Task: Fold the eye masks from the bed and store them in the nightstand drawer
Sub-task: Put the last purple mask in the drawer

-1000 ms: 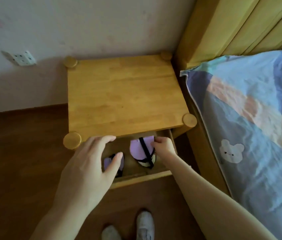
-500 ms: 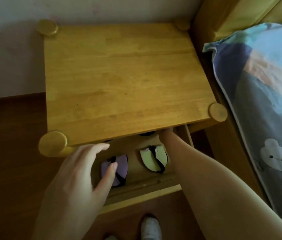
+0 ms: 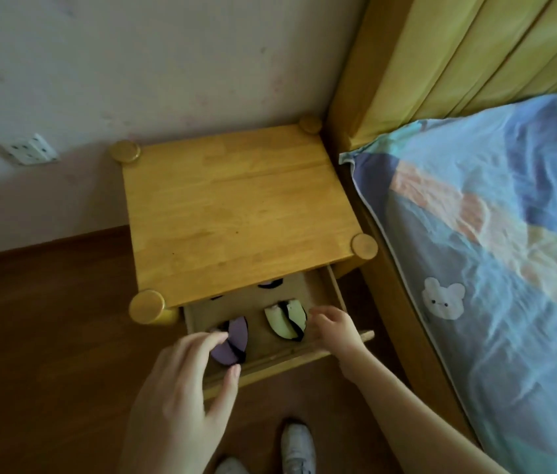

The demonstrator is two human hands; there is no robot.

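Right hand (image 3: pixel 333 328) is pulled back out of the drawer (image 3: pixel 290 357), grip loose, just beside the folded green mask (image 3: pixel 284 321). Left hand (image 3: pixel 181 391) is held relaxed over the purple mask (image 3: pixel 232 340).

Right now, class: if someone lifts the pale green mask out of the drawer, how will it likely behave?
The green mask lies folded flat in the drawer, so it is probably soft and floppy and may unfold when lifted. It looks thin, so probably light. Its black strap might dangle or snag.

A white wall socket (image 3: pixel 27 152) left, white shoes (image 3: pixel 296 449) on wooden floor (image 3: pixel 41 319).
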